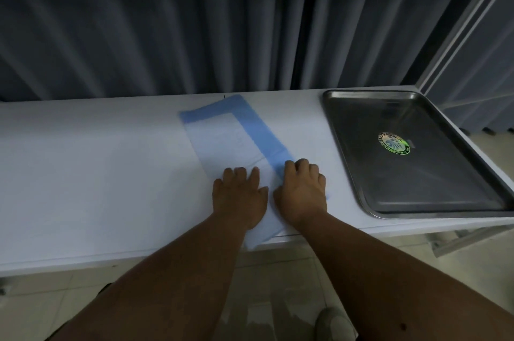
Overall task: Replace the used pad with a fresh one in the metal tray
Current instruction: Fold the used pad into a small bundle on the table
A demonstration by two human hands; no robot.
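Observation:
A folded blue and white pad [230,135] lies on the white table [97,160], slanting from the back middle toward the front edge, where its near end hangs slightly over. My left hand [240,190] rests on the pad's near part with its fingers bent at the tips. Right beside it, my right hand [301,190] has its fingers curled over the pad's blue border. The metal tray [347,129] sits at the table's right end, apart from both hands, with nothing in it but a round green sticker [394,143] on its floor.
A dark grey curtain [194,20] hangs right behind the table. A metal frame [467,34] stands at the far right. Below the table's front edge are a tiled floor and a shoe [333,324].

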